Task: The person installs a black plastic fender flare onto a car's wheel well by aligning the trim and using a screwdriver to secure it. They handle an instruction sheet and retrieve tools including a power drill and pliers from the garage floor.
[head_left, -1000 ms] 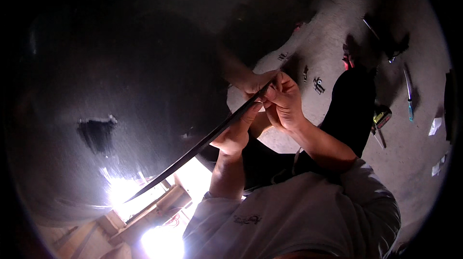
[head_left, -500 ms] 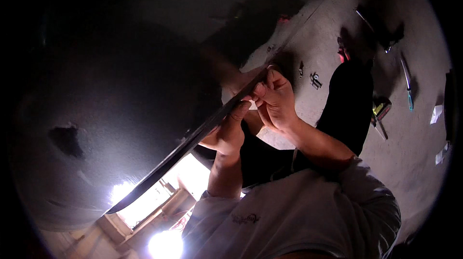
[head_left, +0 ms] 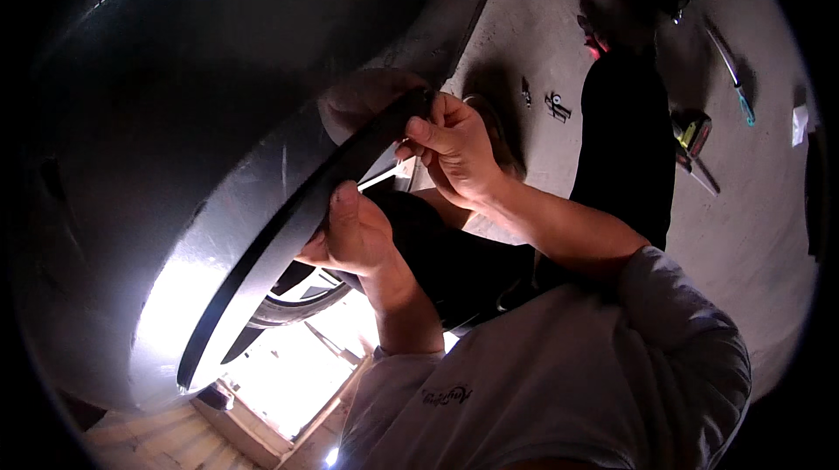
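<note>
A dark, glossy curved panel [head_left: 218,41] fills the upper left, with a black strip [head_left: 293,208] along its lower edge. My left hand [head_left: 350,234] grips that edge around its middle, thumb upward on the near face and fingers curled behind. Higher along the edge, my right hand [head_left: 450,146] has its fingers pinched on the strip's upper end, the fingertips partly hidden. Below the panel, part of a tyred wheel [head_left: 288,313] shows.
On the concrete floor [head_left: 734,234] lie red-handled pliers [head_left: 594,48], a teal-handled tool [head_left: 744,103], a green-and-black tool [head_left: 695,133] and small metal parts [head_left: 557,106]. My bent leg [head_left: 620,146] is beside them. A bright opening [head_left: 288,374] shows at lower left.
My hands and the strip have shifted up-left in view, and my left hand is farther from my right along the edge. The wheel has come into sight as the view shifted.
</note>
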{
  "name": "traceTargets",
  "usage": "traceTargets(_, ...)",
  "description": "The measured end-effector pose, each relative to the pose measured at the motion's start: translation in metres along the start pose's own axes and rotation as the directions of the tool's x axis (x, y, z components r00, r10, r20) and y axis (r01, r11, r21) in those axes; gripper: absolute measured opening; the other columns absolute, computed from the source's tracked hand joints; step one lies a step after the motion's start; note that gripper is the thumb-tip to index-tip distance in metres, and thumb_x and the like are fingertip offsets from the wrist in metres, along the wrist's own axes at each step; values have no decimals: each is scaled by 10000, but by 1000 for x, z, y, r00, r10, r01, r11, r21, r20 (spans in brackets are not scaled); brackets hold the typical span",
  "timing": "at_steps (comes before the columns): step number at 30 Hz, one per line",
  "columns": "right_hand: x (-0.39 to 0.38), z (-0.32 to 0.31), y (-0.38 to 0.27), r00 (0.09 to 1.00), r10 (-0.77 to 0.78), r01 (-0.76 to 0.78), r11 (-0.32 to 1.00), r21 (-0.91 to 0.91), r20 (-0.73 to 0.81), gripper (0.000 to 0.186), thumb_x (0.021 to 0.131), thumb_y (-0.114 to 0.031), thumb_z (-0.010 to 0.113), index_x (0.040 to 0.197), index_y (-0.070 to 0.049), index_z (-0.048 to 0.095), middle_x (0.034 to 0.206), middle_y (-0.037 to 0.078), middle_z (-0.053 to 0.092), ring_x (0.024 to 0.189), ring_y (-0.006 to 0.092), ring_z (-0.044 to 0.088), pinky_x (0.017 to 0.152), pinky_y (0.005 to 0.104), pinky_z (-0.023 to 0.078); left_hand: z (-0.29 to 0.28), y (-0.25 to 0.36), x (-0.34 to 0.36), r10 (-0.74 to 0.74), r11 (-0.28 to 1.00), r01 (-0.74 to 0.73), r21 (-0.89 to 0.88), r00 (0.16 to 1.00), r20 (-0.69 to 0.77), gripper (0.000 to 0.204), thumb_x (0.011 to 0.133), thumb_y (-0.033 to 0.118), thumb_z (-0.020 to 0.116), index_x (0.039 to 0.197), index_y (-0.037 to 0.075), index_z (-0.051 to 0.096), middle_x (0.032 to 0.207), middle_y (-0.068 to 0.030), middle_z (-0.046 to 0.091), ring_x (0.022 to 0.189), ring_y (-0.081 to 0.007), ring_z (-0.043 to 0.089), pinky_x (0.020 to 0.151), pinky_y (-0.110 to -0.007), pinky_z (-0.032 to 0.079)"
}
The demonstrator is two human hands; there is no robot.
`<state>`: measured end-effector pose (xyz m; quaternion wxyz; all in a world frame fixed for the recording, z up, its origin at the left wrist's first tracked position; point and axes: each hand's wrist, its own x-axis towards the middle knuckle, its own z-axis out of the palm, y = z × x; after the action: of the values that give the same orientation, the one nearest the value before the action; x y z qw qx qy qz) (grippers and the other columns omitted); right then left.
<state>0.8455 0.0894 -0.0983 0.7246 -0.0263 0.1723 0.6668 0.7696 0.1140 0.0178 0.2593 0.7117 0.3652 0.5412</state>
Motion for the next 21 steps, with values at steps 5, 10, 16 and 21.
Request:
traceTargets(5,1,-11,2,997,17,-19,1000,-20,-77,264,883,-117,777,832,-83,521,814,113,686,821,213,741,662,284,632,-8,-17,1,-42,999,40,-27,997,-64,474,805,-103,686,1262,-9,601,1239,-163,655,1157,-273,629,1087,-407,473)
traceTargets(10,2,-10,4,979,198,-195,978,68,-39,289,887,-208,781,963,-41,557,877,128,685,826,230,739,667,280,630,1,-12,1,-69,997,67,-27,995,-68,420,831,-68,689,1234,-80,569,1213,-215,643,1058,-287,670,990,-385,548)
traceTargets(16,3,0,9,977,202,-211,956,202,63,276,953,-273,692,1040,-30,594,963,100,685,926,208,721,770,288,625,-3,-6,1,25,874,7,486,998,-59,363,835,-51,684,1176,-111,575,1167,-216,652,980,-264,682,912,-354,575)
traceTargets(21,4,4,27,949,212,-288,885,367,232,372,975,-346,648,1219,-70,594,1195,82,669,1081,201,673,963,326,575,21,-7,6,-18,1000,18,-4,981,-191,314,791,-113,648,1102,-86,621,1125,-198,668,960,-258,682,922,-372,557)
